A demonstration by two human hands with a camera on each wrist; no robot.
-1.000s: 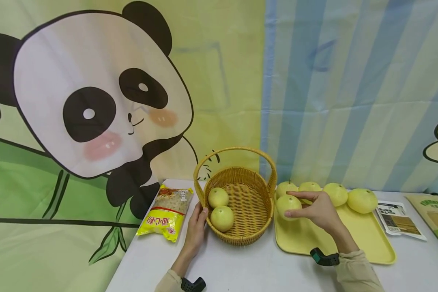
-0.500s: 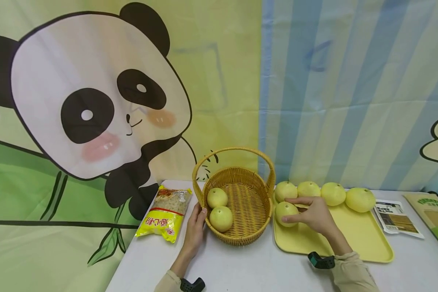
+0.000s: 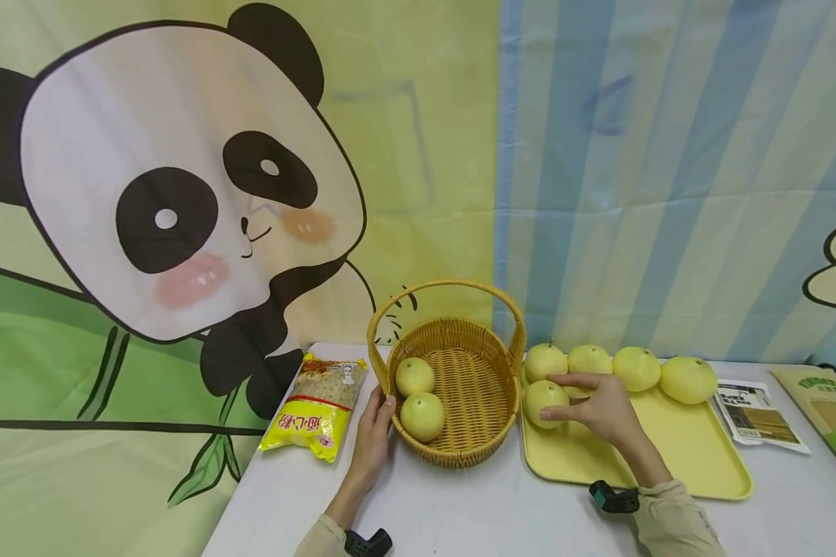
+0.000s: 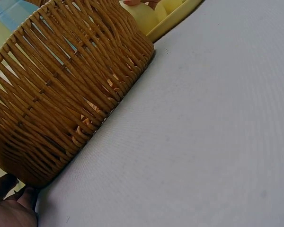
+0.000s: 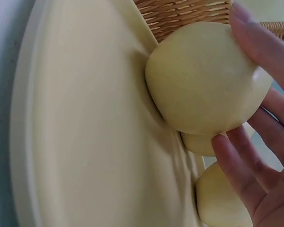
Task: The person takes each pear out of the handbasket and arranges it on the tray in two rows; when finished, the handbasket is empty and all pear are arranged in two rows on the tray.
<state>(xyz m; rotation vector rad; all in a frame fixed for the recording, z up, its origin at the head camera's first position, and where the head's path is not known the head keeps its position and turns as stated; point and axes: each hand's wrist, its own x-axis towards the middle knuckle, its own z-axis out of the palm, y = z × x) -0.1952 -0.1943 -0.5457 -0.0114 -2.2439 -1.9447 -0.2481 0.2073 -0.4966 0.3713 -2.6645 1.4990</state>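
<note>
At the left edge of the tray, my right hand (image 3: 601,406) holds a pale yellow-green pear (image 3: 545,405) between thumb and fingers. In the right wrist view the thumb lies on one side of this pear (image 5: 203,78) and the fingertips touch the other. My left hand (image 3: 371,439) holds the left side of the round wicker basket (image 3: 491,433), below its handle. Curled fingers (image 4: 12,205) touch the basket's base in the left wrist view. Inside the basket, two pears (image 3: 422,418) lie against the left wall. Several more pears (image 3: 636,370) line the tray's back edge.
The yellow tray (image 3: 676,449) stands right of the basket on a white-covered table (image 3: 501,518). A yellow food bag (image 3: 316,410) lies to the left. On the right are a white-and-brown packet (image 3: 762,418) and a green-and-brown bag (image 3: 825,410). A printed curtain (image 3: 432,155) hangs behind.
Since one second ago, the right hand has lowered the pear slightly toward the tray. Its grip on the pear continues. The left hand and basket look unmoved, apart from a small camera shift.
</note>
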